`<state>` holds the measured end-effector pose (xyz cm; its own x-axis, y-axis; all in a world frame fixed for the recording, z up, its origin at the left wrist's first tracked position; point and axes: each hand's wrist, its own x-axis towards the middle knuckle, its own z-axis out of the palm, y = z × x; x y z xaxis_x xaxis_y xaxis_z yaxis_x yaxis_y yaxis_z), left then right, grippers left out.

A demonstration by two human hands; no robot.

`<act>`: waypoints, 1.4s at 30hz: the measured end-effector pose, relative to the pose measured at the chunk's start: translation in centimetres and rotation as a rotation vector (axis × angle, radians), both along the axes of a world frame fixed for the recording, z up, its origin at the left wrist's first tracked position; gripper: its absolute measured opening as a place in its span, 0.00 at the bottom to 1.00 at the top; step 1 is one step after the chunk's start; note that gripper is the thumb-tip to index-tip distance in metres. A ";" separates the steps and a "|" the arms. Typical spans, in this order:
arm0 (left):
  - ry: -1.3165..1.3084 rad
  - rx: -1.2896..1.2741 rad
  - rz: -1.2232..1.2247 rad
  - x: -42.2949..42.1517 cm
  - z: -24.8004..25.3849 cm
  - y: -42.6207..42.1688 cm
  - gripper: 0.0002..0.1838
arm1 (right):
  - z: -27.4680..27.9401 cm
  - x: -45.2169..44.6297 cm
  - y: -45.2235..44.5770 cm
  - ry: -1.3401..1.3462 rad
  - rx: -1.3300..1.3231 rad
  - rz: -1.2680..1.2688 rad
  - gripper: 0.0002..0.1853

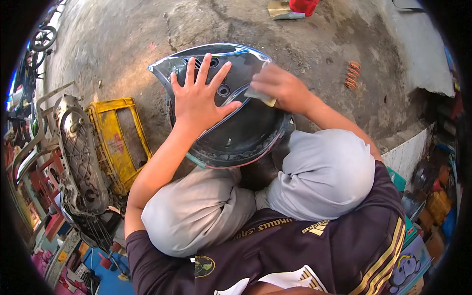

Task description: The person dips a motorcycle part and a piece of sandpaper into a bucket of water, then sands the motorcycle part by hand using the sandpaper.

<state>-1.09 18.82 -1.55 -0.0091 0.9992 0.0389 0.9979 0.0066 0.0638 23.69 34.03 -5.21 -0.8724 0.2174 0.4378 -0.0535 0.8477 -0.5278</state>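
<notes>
A dark, glossy motorcycle body panel (238, 66) with round holes and a pale, shiny edge lies over a round black basin (241, 157) between my knees. My left hand (199, 105) is spread flat on the panel, fingers apart and pointing away from me. At the panel's right side, my right hand (282, 88) is closed on a folded piece of sandpaper (260, 97), which presses against the surface. Motion smears the right fingers. Part of the panel is hidden under both hands.
A yellow plastic crate (118, 140) and a metal engine cover (81, 152) are at the left. An orange coil spring (352, 75) lies on the concrete floor (314, 44) at the right. Beyond is a red container (303, 6). Assorted parts crowd both sides.
</notes>
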 end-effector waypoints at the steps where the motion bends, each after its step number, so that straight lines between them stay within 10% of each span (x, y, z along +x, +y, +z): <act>1: -0.002 0.002 -0.001 0.0 -0.1 0.0 0.54 | -0.1 0.2 0.2 0.001 -0.001 -0.005 0.22; 42: 0.003 -0.018 -0.008 -0.3 -0.4 -0.2 0.54 | 0.0 1.0 2.6 -0.013 0.015 -0.086 0.27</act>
<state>-1.40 18.63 -1.91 -0.0012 0.9998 0.0205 0.9981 -0.0001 0.0610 24.68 36.61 -5.21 -0.8564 0.2848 0.4306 0.0260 0.8568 -0.5149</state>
